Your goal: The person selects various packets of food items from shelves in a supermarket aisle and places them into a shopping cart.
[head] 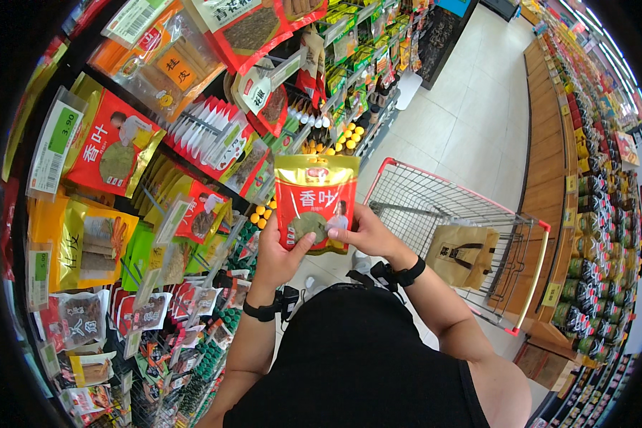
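Observation:
Both my hands hold up a red and gold packet of bay leaves (315,195), its printed front and leaf-filled window turned towards me. My left hand (281,249) grips the lower left edge, thumb across the window. On the lower right edge is my right hand (374,232), its thumb resting on the front and its fingers hidden behind. Each wrist wears a black strap with a small device. A like red and gold packet (115,147) hangs on the spice rack to the left.
Hooks with hanging spice packets (96,243) and price tags (56,144) fill the left side. A wire shopping cart (406,184) stands at the right, with a tan bag (460,257) inside. Beyond it runs a wood-fronted shelf (545,134) of jars; the tiled floor (460,101) stretches ahead.

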{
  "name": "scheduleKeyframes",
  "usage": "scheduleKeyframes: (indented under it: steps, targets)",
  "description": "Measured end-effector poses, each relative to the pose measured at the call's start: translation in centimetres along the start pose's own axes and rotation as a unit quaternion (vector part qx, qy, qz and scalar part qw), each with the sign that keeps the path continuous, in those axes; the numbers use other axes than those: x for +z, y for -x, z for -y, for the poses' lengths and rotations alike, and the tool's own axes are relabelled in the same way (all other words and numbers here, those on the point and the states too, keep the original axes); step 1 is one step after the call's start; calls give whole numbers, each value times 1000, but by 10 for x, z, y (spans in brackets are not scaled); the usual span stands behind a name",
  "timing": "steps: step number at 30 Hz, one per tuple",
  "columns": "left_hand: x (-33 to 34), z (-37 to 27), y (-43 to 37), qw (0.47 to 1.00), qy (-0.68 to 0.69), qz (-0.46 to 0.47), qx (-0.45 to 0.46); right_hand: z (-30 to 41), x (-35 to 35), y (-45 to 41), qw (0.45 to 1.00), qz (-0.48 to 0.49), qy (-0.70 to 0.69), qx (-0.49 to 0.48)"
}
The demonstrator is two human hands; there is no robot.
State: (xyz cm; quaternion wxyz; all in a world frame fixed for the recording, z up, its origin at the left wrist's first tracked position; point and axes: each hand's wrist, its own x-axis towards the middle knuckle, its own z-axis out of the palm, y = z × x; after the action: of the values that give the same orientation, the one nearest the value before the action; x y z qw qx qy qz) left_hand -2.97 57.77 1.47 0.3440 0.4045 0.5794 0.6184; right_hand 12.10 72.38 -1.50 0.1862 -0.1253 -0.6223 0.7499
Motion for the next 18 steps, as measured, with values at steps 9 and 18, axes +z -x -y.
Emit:
scheduleKeyframes:
  steps: [9,18]
  targets:
    - [-6,6,4,998,6,-58,-2,-2,3,0,993,80,-20,86]
    - [-5,5,6,998,21,-53,-1,-6,3,-1,996,70,1,56]
